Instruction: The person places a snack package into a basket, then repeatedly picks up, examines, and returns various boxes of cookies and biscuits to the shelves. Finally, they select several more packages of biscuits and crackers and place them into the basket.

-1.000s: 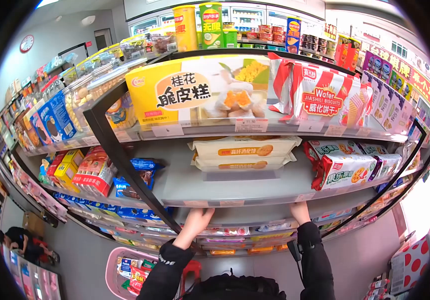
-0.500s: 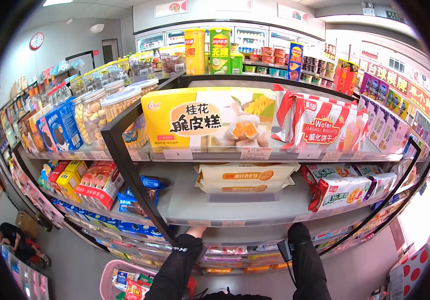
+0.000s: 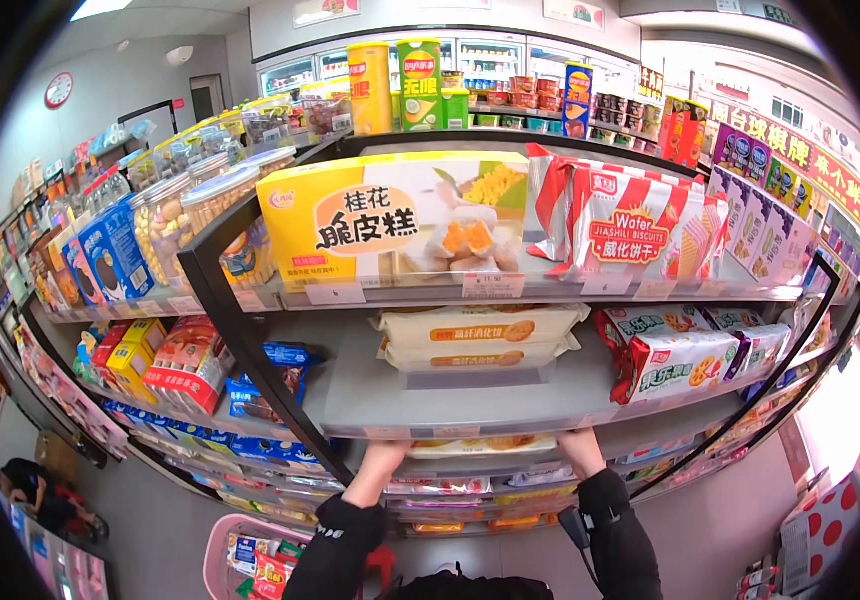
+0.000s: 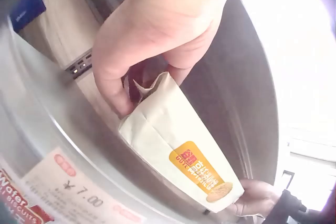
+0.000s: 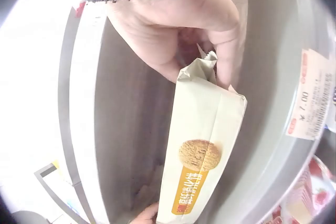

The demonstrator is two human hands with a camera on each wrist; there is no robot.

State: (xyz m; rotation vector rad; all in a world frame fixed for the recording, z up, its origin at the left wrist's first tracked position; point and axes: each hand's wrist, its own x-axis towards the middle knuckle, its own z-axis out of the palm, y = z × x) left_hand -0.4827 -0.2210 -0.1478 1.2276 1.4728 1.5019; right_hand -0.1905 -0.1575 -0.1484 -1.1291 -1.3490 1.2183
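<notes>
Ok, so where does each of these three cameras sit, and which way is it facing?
Head: on the head, facing forward and down at the snack shelves; both sleeves, left hand and right hand show, holding a biscuit pack.
Left wrist: on that wrist, facing along the left hand to the pack; the right hand shows beyond.
Right wrist: on that wrist, facing along the right hand down the pack; left fingertips show below.
Shared: both wrist views show the same pack.
</notes>
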